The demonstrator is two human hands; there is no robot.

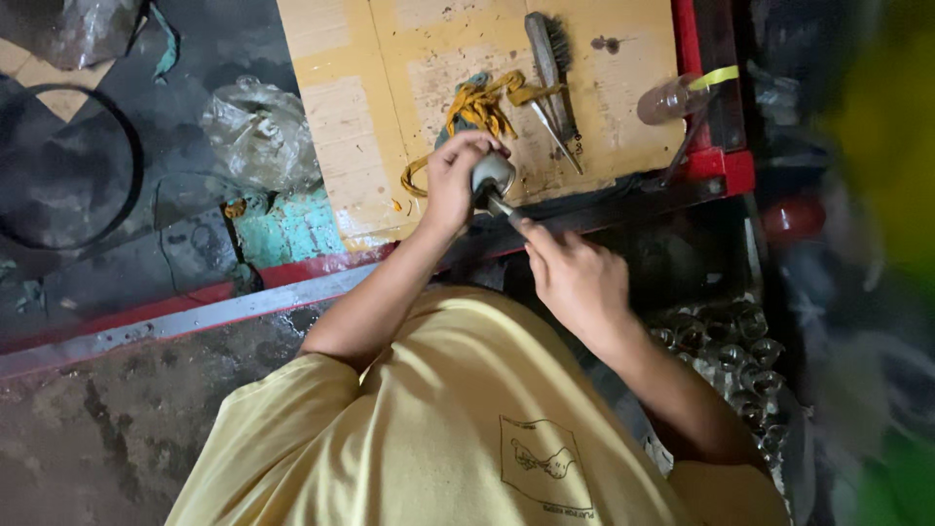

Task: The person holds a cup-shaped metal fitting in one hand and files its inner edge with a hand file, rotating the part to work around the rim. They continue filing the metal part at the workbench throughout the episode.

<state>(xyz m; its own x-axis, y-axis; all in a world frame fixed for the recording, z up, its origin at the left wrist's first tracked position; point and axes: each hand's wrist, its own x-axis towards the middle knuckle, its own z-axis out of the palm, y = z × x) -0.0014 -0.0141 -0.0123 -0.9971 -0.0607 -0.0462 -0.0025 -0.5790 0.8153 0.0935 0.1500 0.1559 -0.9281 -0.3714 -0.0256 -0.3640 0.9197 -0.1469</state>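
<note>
Now the left hand (454,180) wraps around a small grey rounded part (494,173). Meanwhile the right hand (575,278) pinches a thin metal tool (503,207) against it, over the cardboard-covered bench (360,117).

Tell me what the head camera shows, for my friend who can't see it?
A person in a yellow shirt grips a round grey knob with the left hand, while the right hand pinches a thin metal tool by it. Behind lie a wire brush, yellow rag and bottle on a cardboard sheet.
</note>
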